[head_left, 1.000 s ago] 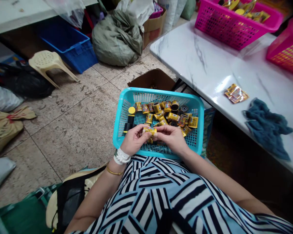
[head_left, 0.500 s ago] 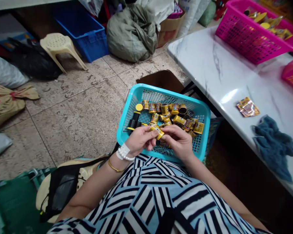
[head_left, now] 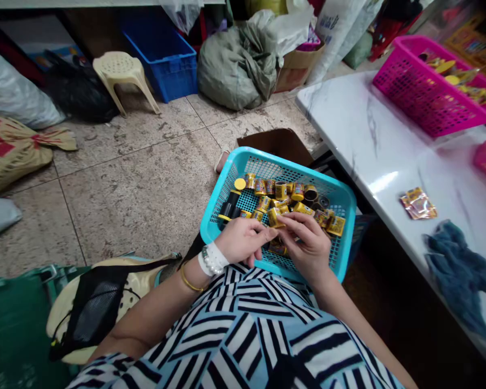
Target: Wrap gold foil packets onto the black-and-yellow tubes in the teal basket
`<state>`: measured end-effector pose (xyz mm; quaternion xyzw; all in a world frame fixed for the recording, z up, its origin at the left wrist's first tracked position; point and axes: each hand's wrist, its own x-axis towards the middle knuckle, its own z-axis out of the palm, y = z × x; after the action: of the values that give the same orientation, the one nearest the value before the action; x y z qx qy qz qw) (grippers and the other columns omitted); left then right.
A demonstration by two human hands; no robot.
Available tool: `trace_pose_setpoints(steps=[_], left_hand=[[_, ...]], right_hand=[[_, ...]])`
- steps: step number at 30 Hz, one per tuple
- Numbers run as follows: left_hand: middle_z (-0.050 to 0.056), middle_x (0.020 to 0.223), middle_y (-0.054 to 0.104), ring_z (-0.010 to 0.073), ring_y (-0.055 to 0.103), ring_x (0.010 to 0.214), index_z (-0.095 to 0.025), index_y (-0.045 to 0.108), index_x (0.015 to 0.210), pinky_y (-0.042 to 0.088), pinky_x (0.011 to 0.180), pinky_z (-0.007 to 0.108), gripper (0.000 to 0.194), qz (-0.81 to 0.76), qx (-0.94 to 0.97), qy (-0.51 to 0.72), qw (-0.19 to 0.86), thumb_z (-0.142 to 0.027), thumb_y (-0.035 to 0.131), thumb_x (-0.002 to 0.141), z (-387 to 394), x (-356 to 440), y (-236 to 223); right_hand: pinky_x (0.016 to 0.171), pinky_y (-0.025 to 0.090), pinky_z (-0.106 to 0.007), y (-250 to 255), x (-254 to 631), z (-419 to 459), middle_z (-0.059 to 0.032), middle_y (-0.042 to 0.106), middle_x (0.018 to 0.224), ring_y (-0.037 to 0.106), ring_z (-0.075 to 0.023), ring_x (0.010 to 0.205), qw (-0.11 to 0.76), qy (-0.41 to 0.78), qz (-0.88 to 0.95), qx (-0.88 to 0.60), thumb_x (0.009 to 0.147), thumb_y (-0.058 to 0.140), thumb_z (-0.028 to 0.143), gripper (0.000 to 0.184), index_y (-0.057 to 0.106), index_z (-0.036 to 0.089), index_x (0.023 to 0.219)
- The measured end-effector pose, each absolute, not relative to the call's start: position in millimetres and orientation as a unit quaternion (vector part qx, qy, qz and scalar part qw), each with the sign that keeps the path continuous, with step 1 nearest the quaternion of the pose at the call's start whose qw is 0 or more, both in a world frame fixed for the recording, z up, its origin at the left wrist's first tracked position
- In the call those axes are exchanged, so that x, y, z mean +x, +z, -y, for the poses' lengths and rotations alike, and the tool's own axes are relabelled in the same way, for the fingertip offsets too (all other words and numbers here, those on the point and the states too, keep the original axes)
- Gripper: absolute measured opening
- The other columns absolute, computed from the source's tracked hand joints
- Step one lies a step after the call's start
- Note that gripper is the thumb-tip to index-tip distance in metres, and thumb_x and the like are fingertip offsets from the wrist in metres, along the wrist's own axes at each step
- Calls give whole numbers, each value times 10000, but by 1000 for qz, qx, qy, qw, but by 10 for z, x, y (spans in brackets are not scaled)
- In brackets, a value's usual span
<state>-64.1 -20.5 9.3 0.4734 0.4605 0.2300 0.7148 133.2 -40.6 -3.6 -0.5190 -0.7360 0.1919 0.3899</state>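
On my lap rests a turquoise plastic basket [head_left: 211, 217] with several small yellow printed canisters [head_left: 296, 191] inside. My right hand [head_left: 310, 244] pinches one yellow canister [head_left: 274, 217] between thumb and fingertips, above the middle of the basket. Close against it, my left hand [head_left: 243, 239] has its fingers curled and its thumb pointing right, the tip just below the canister. Whatever lies between the left fingers is hidden. Black cylinders with yellow ends [head_left: 229, 205] lie at the basket's left side, and a round yellow lid [head_left: 240, 184] shows behind them.
To the right stands a white marbled table [head_left: 348, 129] with a pink basket [head_left: 425, 102], wrapped packets [head_left: 418, 203] and a blue cloth [head_left: 457, 275]. A cream stool [head_left: 123, 67], blue crate [head_left: 168, 70] and grey-green sack [head_left: 235, 67] are on the floor. A brown box [head_left: 275, 143] lies beyond my basket.
The view has shifted, so the surroundings appear lower. The yellow canister, earlier between both hands' fingertips, has turned more upright and sits at my right fingertips. My left thumb has slid below it.
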Motion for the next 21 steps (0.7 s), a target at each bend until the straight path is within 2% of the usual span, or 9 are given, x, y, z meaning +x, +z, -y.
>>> trace_pose_setpoints(steps=[3, 5, 8, 12, 15, 17, 18, 21], left_hand=[[-9, 523, 627, 88, 533, 360, -135, 689, 918, 368, 361, 174, 433, -565, 530, 340, 534, -552, 684, 803, 141, -928, 238], [-7, 569, 644, 82, 541, 385, -139, 689, 954, 398, 388, 177, 404, -571, 505, 419, 493, -525, 662, 837, 87, -1110, 307], [-8, 597, 644, 74, 536, 395, -136, 672, 946, 398, 394, 177, 388, -529, 444, 485, 537, -509, 670, 839, 33, -1243, 347], [-15, 589, 624, 67, 519, 395, -128, 658, 941, 379, 392, 170, 381, -474, 388, 480, 628, -491, 688, 829, 33, -1179, 296], [-27, 586, 608, 63, 513, 413, -129, 650, 947, 388, 407, 162, 374, -475, 372, 499, 622, -476, 705, 818, 37, -1107, 231], [-33, 588, 600, 61, 509, 433, -134, 647, 948, 401, 421, 157, 369, -490, 363, 521, 598, -466, 722, 804, 33, -1088, 199], [-36, 587, 596, 61, 506, 442, -139, 647, 950, 404, 424, 154, 368, -499, 360, 530, 584, -464, 730, 797, 30, -1085, 188], [-38, 596, 587, 75, 493, 453, -160, 652, 966, 365, 370, 152, 376, -529, 369, 516, 564, -476, 739, 783, 19, -1075, 158]], right_hand=[[728, 585, -293, 80, 1413, 303, -75, 705, 1081, 700, -164, 817, 273, 156, 788, -529, 903, 656, 301, 295, 708, 252, 1189], [753, 571, -286, 169, 1385, 190, -70, 722, 1049, 701, -167, 844, 247, 130, 816, -506, 930, 611, 307, 248, 727, 238, 1138], [733, 538, -274, 283, 1178, -48, -73, 724, 1066, 694, -174, 887, 176, 106, 875, -439, 961, 532, 278, 256, 729, 232, 1119], [686, 501, -293, 307, 733, -349, -72, 719, 958, 678, -219, 898, 26, 110, 912, -395, 947, 538, 303, 265, 714, 220, 1127], [716, 512, -333, 191, 446, -423, -103, 705, 1000, 658, -254, 922, 26, 108, 903, -416, 948, 534, 405, 365, 655, 173, 1202], [768, 518, -364, 65, 312, -393, -132, 694, 1023, 636, -281, 962, 21, 106, 903, -416, 941, 536, 436, 361, 682, 139, 1084], [786, 517, -365, -3, 261, -363, -139, 688, 1029, 625, -283, 976, 10, 114, 908, -402, 942, 537, 415, 321, 698, 140, 976], [840, 513, -356, -171, 160, -281, -130, 656, 1151, 600, -260, 1055, 16, 149, 933, -328, 974, 473, 295, 240, 664, 152, 1000]])
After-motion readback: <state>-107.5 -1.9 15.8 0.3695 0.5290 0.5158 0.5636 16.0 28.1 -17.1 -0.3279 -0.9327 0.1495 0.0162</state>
